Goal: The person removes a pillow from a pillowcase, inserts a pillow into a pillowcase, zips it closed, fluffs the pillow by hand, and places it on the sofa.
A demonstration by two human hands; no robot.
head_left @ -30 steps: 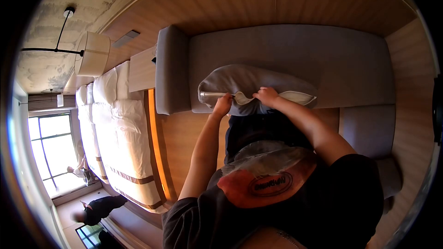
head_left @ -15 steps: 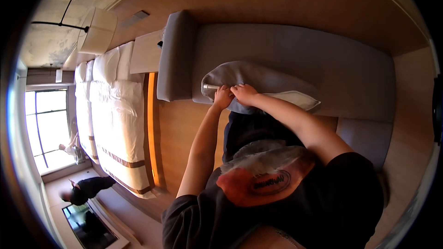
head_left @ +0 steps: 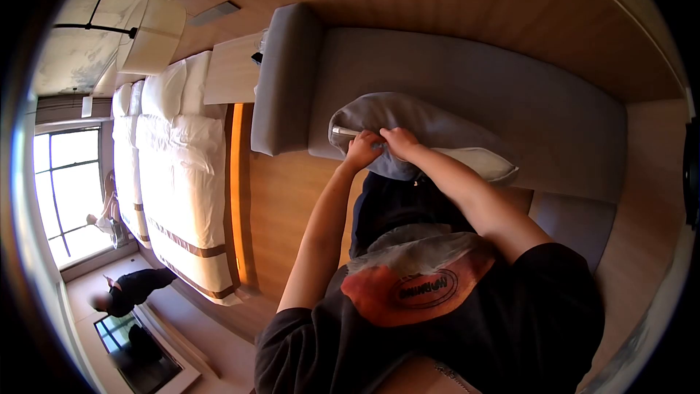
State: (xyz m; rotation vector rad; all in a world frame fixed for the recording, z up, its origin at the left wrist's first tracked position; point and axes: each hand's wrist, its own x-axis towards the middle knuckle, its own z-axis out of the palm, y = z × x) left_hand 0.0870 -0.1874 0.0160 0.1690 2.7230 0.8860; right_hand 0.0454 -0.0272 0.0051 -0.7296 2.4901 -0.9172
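A grey cushion cover lies at the near edge of the grey sofa, against my lap. White filling, like a cushion insert, shows through its long opening on the right. A narrow white strip shows at the opening's left end. My left hand has its fingers curled onto the edge of the opening. Right beside it, my right hand pinches the same edge from the other side. The fingertips nearly meet, and whether a zip pull is between them is hidden.
The sofa extends behind the cushion, with an armrest at left. White-covered beds stand further left. One person in dark clothes is near a television; another person is by the window.
Both hands and the cushion cover have shifted slightly right in view, the hands still at the opening. The whole view has moved a little. The person near the television has changed arm position.
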